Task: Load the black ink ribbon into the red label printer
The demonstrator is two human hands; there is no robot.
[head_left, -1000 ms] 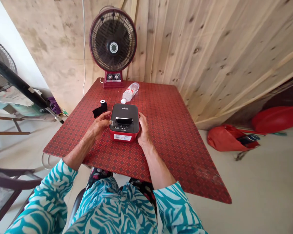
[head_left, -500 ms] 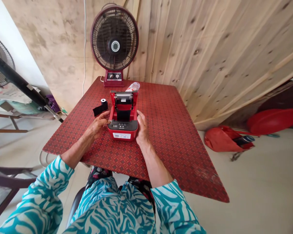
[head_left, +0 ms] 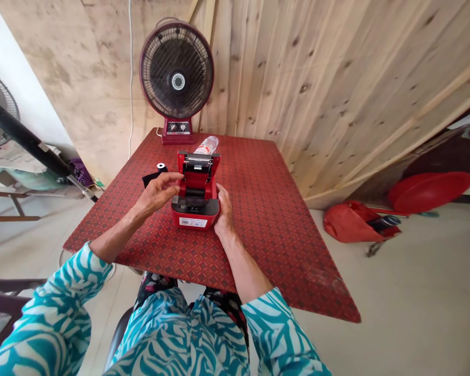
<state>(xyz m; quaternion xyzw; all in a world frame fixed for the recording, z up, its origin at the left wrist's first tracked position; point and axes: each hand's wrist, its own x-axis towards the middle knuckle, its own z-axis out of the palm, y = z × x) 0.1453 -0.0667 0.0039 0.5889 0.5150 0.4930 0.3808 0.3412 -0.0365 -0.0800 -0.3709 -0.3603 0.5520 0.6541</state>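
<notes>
A red label printer (head_left: pixel 193 223) with a black front panel stands on the table, its lid (head_left: pixel 198 163) raised. Inside it a dark roller (head_left: pixel 195 192) lies across the red bay. Something black, like a strip of ribbon, lies over the front panel. My left hand (head_left: pixel 160 190) is at the printer's left edge, fingers stretched toward the bay and holding nothing I can see. Along the printer's right side, my right hand (head_left: pixel 224 213) grips the casing. Behind my left hand is a small roll of black ribbon (head_left: pixel 162 167), partly unwound.
A clear plastic bottle (head_left: pixel 207 145) lies behind the printer. A maroon fan (head_left: pixel 178 137) stands at the back of the red patterned table (head_left: pixel 266 219), against a wooden wall. On the floor to the right are a red bag (head_left: pixel 342 222) and a red basin (head_left: pixel 431 192).
My left hand has lifted from the printer's front left corner toward the open bay. The black strip that stood in the bay now seems to lie forward over the panel. My right hand stays.
</notes>
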